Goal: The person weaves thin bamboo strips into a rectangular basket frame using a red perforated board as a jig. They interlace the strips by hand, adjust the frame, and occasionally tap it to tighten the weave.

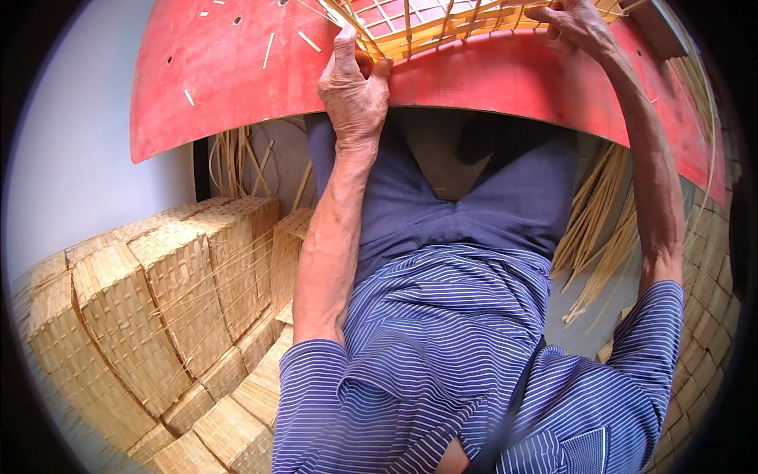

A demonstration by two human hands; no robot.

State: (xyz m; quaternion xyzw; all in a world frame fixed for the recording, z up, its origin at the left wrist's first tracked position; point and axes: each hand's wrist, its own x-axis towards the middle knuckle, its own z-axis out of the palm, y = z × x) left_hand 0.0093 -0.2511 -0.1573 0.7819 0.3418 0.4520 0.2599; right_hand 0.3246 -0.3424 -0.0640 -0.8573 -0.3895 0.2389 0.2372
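On the red tabletop (229,91) rests a partly woven basket (442,35) of yellow bamboo strips, cut off by the upper edge of the picture. Its near wall shows crossed strips, with an open lattice behind. My left hand (355,91) grips the basket's near left corner, thumb and fingers closed round the strips there. Farther right, my right hand (575,28) has its fingers bent and pinched together at the basket's upper right side. Whether a single strip lies between those fingertips is too small to make out.
Stacked woven bamboo boxes (181,276) fill the lower left, beside a pale wall (87,134). Loose bamboo strips (596,213) hang below the table at the right, and more strips (237,162) at the left. Short offcuts (268,50) lie on the tabletop.
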